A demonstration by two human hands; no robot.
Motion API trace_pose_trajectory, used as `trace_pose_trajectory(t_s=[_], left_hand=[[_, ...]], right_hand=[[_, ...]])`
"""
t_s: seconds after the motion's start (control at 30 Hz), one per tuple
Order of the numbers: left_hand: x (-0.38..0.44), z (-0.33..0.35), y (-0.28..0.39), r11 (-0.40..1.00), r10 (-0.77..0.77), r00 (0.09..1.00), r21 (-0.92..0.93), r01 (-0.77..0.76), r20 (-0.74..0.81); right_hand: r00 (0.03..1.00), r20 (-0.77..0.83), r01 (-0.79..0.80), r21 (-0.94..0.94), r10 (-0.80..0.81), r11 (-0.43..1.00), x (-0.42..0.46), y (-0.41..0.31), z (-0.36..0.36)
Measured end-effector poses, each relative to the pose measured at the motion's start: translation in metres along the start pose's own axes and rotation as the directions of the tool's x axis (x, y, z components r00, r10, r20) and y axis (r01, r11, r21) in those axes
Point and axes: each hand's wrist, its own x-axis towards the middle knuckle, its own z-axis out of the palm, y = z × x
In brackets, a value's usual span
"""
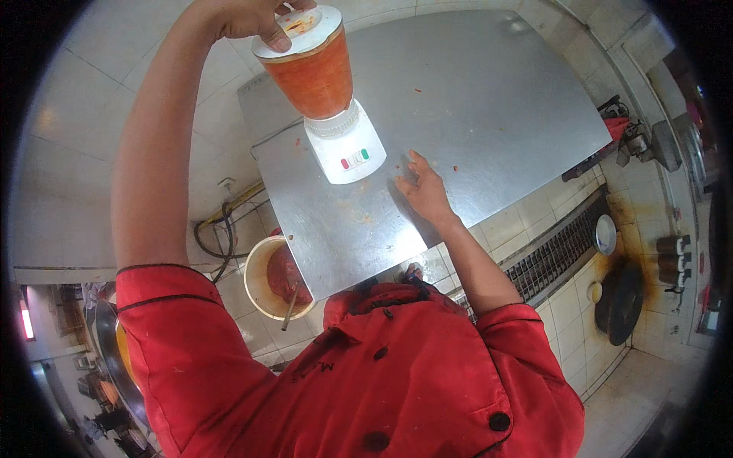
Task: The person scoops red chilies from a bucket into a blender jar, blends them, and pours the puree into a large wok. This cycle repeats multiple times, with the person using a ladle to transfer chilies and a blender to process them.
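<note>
A white blender base (346,151) with red and green buttons stands on a stainless steel table (492,86). Its clear jar (315,80) is filled nearly to the top with an orange-red blend. My left hand (249,20) grips the white blender lid (303,26) from above, its thumb on the top; some fingers are cut off by the picture's upper rim. Orange smears mark the lid. Over the table, right of the base, my right hand (425,186) is held with fingers apart and nothing in it.
Below the table's left edge, a cream bucket (257,269) holds red sauce and a stick-like handle (291,306). A dark hose (229,240) hangs by the wall. Food crumbs dot the tabletop. A floor drain grate (550,246) runs at right, near a black round pan (621,303).
</note>
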Motion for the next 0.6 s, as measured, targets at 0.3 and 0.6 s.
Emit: trace_pose_trajectory(t_s=[0.3, 0.6], left_hand=[[0.039, 0.02, -0.021, 0.986, 0.097, 0.971, 0.156, -0.063, -0.219], [0.015, 0.022, -0.014, 0.993, 0.025, 0.96, -0.107, -0.057, -0.278]], right_hand=[[0.999, -0.032, -0.037, -0.214, 0.031, 0.976, 0.001, 0.025, 0.009], [1.0, 0.015, 0.02, -0.091, -0.019, 0.996, 0.002, 0.022, 0.026]])
